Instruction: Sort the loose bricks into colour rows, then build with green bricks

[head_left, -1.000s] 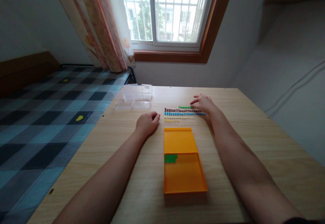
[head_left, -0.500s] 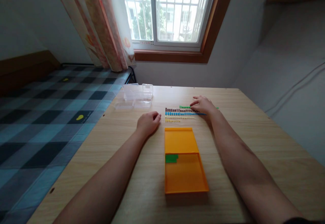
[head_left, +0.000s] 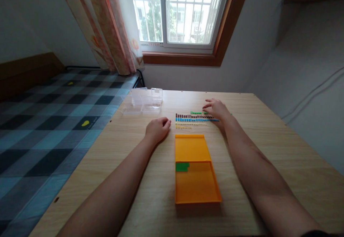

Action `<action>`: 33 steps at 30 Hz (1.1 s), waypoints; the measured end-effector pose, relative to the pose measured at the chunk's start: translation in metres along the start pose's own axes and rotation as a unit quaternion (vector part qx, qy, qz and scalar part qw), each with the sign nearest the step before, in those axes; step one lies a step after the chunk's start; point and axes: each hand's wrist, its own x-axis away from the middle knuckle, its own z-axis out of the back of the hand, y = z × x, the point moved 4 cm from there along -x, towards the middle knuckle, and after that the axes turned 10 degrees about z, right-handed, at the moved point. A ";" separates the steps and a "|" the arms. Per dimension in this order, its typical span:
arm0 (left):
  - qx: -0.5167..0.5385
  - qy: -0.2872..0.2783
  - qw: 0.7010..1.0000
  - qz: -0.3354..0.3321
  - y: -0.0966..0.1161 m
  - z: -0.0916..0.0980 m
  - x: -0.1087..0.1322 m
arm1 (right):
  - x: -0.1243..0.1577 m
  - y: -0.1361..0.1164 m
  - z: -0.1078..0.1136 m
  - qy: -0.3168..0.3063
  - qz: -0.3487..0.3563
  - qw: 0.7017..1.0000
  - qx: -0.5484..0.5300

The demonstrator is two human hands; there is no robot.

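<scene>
My left hand (head_left: 157, 128) rests on the table left of the rows of small blocks, its fingers curled closed with nothing showing in them. Over the far row of green blocks (head_left: 196, 113) is my right hand (head_left: 215, 108), thumb and a finger drawn together; whatever is in that pinch is too small to make out. Nearer to me run rows of brown blocks (head_left: 185, 116), blue blocks (head_left: 188, 120) and pale and yellow blocks (head_left: 182, 127). An open orange case (head_left: 199, 190) lies between my forearms, with green blocks (head_left: 182, 167) fitted together in its upper left corner.
Clear plastic boxes (head_left: 142, 104) stand at the table's far left. The wooden table (head_left: 268, 140) reaches toward the window (head_left: 188, 14). A bed with a checked cover (head_left: 67, 122) adjoins on the left, beside a curtain (head_left: 104, 25).
My right hand has risen slightly from the green row, and a gap and more green blocks show by its fingertips. My left hand stays in place.
</scene>
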 end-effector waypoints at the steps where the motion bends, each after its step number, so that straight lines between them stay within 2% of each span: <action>1: 0.000 0.000 1.000 0.001 0.000 0.000 0.000 | 0.000 -0.002 0.008 0.021 0.007 1.000 -0.001; 4: -0.002 0.000 1.000 0.004 0.000 0.000 -0.001 | 0.002 -0.014 0.043 0.084 0.035 0.996 -0.014; 7: -0.004 -0.002 1.000 0.006 0.001 0.001 -0.001 | 0.016 -0.046 0.087 0.121 0.088 0.988 -0.043; 10: -0.002 -0.003 1.000 0.006 0.001 0.000 -0.001 | 0.049 -0.092 0.122 0.119 0.152 0.978 -0.079; 12: 0.002 -0.002 1.000 0.003 0.001 0.000 -0.002 | 0.079 -0.126 0.129 0.065 0.216 0.965 -0.135; 14: 0.006 0.000 1.000 0.001 0.001 -0.001 -0.002 | 0.113 -0.156 0.120 -0.043 0.293 0.934 -0.199; 16: 0.007 0.002 1.000 0.001 0.001 -0.001 -0.003 | 0.145 -0.177 0.099 -0.147 0.328 0.905 -0.229; 18: 0.005 0.003 1.000 0.004 0.001 -0.001 -0.003 | 0.169 -0.187 0.075 -0.193 0.342 0.897 -0.205; 20: 0.001 0.003 1.000 0.008 0.002 -0.001 -0.003 | 0.182 -0.190 0.053 -0.208 0.346 0.903 -0.146; 22: -0.003 0.001 1.000 0.009 0.002 -0.001 -0.003 | 0.187 -0.190 0.037 -0.211 0.338 0.913 -0.088; 25: -0.003 0.000 1.000 0.008 0.003 -0.001 -0.002 | 0.186 -0.187 0.029 -0.183 0.325 0.927 -0.039; 33: -0.006 -0.001 1.000 0.013 0.004 -0.001 -0.002 | 0.192 -0.177 0.017 -0.065 0.329 0.941 -0.042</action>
